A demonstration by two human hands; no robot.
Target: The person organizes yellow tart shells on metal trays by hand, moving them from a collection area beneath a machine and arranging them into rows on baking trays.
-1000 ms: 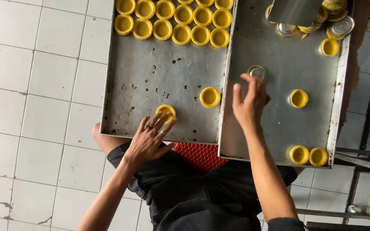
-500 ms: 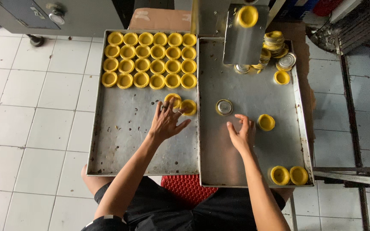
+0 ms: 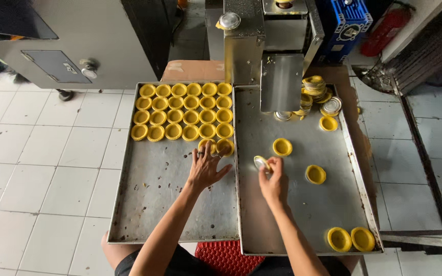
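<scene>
Two metal trays lie side by side in the head view. The left tray [image 3: 149, 204] carries rows of several yellow tart shells [image 3: 182, 117] at its far end. My left hand [image 3: 205, 168] rests flat on this tray, fingertips on a yellow shell [image 3: 210, 145] next to another [image 3: 226, 147] at the row's right end. My right hand [image 3: 273, 179] is on the right tray [image 3: 303, 214], fingers closed on a small metal tart mould [image 3: 261, 163] with yellow dough at its edge. Loose yellow shells [image 3: 282, 146] [image 3: 315, 174] lie close to that hand.
A steel machine with a chute [image 3: 281, 82] overhangs the right tray's far end, with stacked moulds [image 3: 315, 92] beneath. Two yellow shells [image 3: 351, 239] sit at the near right corner. A grey cabinet [image 3: 62, 56] stands far left. A red stool [image 3: 228, 258] is below me. White tiles surround.
My view has tilted up toward the machine. My left hand slid a shell up to the row's end. My right hand moved left and picked up the metal mould.
</scene>
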